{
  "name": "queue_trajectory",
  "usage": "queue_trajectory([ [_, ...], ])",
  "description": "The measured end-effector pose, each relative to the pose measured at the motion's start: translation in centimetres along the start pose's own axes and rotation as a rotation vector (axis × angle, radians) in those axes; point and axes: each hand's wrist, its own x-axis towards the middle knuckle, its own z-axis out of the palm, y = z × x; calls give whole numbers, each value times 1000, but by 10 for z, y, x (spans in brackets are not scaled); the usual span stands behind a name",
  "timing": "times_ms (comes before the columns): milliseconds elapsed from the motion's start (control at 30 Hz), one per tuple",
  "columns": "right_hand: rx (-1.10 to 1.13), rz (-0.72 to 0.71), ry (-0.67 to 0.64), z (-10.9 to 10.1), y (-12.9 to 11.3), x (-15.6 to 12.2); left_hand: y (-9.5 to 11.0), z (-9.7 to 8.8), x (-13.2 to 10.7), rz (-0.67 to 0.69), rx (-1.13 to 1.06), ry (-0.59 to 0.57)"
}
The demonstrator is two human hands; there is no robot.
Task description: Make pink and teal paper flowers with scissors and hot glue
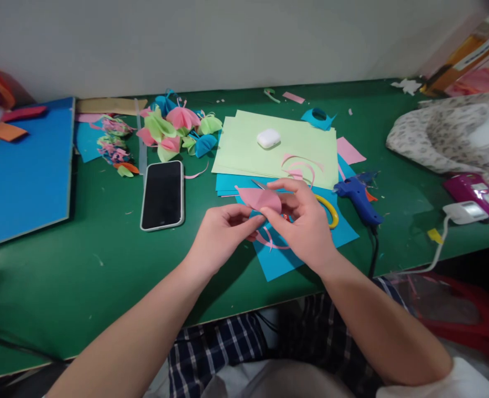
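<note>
A curved piece of pink paper (256,197) is held up between both hands over the blue sheets. My left hand (223,232) pinches its lower edge with thumb and fingers. On the paper's right end, my right hand (305,221) is closed, thumb in front. Scissors with a yellow handle (331,213) lie behind the right hand, mostly hidden by it; their metal tip shows above the pink paper. Under the hands are blue paper (277,268) and thin pink paper strips (280,246).
Pale green sheets (240,143) carry a white earbud case (268,139). A phone (163,195) and folded paper flowers (173,127) are to the left, near a blue board (29,177). Rightward lie a blue glue gun (358,196), a purple device (477,193) and a patterned cloth (419,132).
</note>
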Motion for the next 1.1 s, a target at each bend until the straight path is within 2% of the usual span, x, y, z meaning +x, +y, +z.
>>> queue_trajectory([
  [133,98,42,-31,-2,2,2,1,0,1,6,2,-10],
  [267,93,30,-76,-3,3,2,1,-2,1,30,27,-34],
  [400,57,15,-35,-2,3,1,-1,-3,-1,90,191,11],
  [567,-1,-66,41,1,5,0,-3,-2,-3,344,528,204],
  [633,-31,-84,72,2,6,0,-3,-1,-4,431,611,245],
  [1100,228,24,70,2,1,1,-3,3,-8,584,686,299],
])
